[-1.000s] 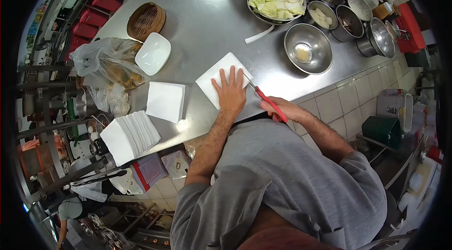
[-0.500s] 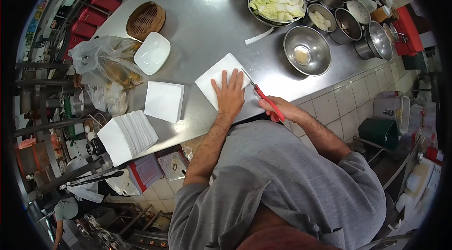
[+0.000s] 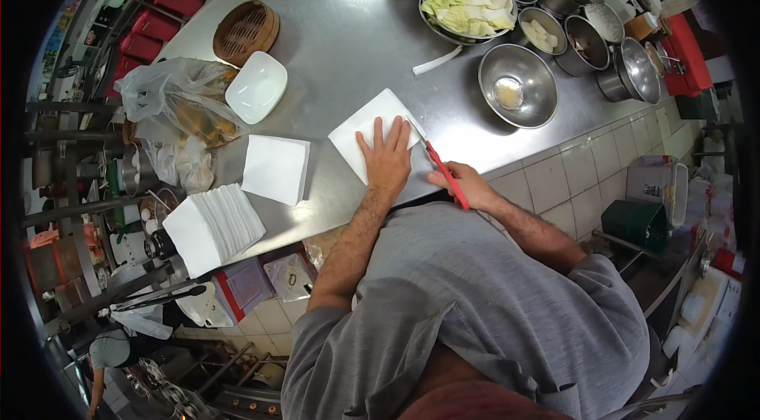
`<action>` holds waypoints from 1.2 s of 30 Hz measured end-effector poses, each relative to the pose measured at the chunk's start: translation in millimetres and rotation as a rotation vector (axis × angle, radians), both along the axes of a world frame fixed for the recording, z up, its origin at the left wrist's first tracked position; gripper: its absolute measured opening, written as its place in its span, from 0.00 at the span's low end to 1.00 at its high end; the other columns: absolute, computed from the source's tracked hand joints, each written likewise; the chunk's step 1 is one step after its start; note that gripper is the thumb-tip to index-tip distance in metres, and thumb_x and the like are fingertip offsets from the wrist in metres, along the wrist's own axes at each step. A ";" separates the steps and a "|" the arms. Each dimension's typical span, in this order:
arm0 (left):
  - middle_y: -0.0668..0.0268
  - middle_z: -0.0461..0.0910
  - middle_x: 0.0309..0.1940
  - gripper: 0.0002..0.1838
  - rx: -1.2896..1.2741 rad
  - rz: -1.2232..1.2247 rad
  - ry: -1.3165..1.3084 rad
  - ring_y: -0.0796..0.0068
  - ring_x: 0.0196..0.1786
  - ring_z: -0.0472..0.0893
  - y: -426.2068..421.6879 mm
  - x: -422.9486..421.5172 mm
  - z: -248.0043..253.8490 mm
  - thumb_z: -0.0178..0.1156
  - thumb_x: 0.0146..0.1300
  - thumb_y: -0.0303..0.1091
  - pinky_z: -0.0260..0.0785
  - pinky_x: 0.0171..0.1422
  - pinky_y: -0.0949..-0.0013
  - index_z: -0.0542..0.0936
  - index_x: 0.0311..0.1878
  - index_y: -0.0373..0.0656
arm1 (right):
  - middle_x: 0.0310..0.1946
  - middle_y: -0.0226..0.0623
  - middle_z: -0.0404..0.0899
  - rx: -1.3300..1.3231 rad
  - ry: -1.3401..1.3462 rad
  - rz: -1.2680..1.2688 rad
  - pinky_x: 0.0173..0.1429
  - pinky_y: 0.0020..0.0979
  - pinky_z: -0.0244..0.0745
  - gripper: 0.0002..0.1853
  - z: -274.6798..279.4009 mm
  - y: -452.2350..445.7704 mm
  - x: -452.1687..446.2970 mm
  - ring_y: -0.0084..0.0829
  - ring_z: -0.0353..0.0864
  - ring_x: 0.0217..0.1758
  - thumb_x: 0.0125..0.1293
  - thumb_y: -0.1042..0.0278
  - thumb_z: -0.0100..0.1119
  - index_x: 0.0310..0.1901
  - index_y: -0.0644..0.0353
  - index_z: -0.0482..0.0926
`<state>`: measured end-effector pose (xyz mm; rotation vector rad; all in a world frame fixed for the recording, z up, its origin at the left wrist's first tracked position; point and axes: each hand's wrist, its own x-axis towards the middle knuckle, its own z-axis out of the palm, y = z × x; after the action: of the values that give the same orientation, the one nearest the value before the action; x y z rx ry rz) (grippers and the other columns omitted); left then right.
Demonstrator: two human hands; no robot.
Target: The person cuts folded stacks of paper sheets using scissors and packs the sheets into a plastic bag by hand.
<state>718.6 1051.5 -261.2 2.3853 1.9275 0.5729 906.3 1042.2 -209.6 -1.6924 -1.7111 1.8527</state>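
My left hand point(image 3: 388, 155) lies flat with fingers spread on a folded white paper sheet point(image 3: 360, 125), pressing it to the steel table. In my right hand point(image 3: 469, 185) are red-handled scissors point(image 3: 445, 173), their blades at the sheet's right edge beside my left fingertips. The blades look nearly together along that edge. To the left lies a smaller pile of white sheets point(image 3: 275, 169), and beyond it a thick stack of white sheets point(image 3: 214, 230) leans at the table's edge. A thin white strip point(image 3: 437, 61) rests farther back on the table.
A white square bowl point(image 3: 256, 87), a bamboo steamer point(image 3: 246, 34) and a plastic bag point(image 3: 178, 99) are at the left. At the right stand a steel bowl point(image 3: 542, 95), a bowl of cut cabbage point(image 3: 467, 4) and several metal pots. Another person point(image 3: 111, 350) is at lower left.
The scissors' handles have swung closer together and turned slightly in my right hand. My left hand and the sheet have stayed in place.
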 end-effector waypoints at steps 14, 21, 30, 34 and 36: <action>0.72 0.68 0.61 0.28 0.021 -0.034 -0.040 0.56 0.67 0.60 -1.9 1.9 2.2 0.62 0.53 0.34 0.40 0.65 0.29 0.70 0.60 0.48 | 0.38 0.51 0.78 -0.041 -0.021 -0.004 0.48 0.35 0.72 0.43 -4.1 8.6 -8.4 0.37 0.78 0.42 0.56 0.30 0.52 0.49 0.73 0.73; 0.72 0.68 0.61 0.28 0.011 -0.043 -0.034 0.56 0.67 0.61 -1.2 1.0 3.0 0.62 0.54 0.34 0.42 0.64 0.29 0.70 0.60 0.48 | 0.36 0.51 0.79 0.022 -0.121 0.032 0.49 0.34 0.72 0.42 3.1 6.0 -9.5 0.38 0.79 0.42 0.56 0.29 0.52 0.47 0.72 0.74; 0.71 0.69 0.61 0.26 -0.036 -0.060 -0.095 0.58 0.66 0.62 -9.2 4.0 14.1 0.60 0.56 0.34 0.44 0.64 0.32 0.69 0.60 0.48 | 0.38 0.53 0.79 0.046 -0.075 -0.001 0.49 0.35 0.72 0.43 2.1 13.7 -13.1 0.40 0.79 0.43 0.54 0.29 0.53 0.46 0.73 0.75; 0.71 0.69 0.61 0.25 -0.065 -0.067 -0.096 0.59 0.65 0.63 -11.8 2.0 26.8 0.59 0.57 0.36 0.44 0.63 0.30 0.70 0.60 0.47 | 0.36 0.52 0.79 0.026 -0.080 0.007 0.47 0.35 0.73 0.41 -0.6 12.6 -9.3 0.39 0.80 0.41 0.54 0.31 0.55 0.45 0.73 0.75; 0.64 0.70 0.60 0.25 -0.178 -0.156 -0.132 0.56 0.63 0.66 -8.5 -8.9 41.0 0.59 0.58 0.37 0.48 0.66 0.39 0.71 0.59 0.43 | 0.32 0.49 0.79 0.115 -0.076 -0.006 0.43 0.35 0.73 0.40 -1.2 12.4 -7.3 0.37 0.79 0.37 0.54 0.32 0.56 0.43 0.72 0.76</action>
<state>709.7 1043.0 -220.1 2.2979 1.6474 0.5115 899.0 1054.6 -210.9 -1.7419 -1.8013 1.6732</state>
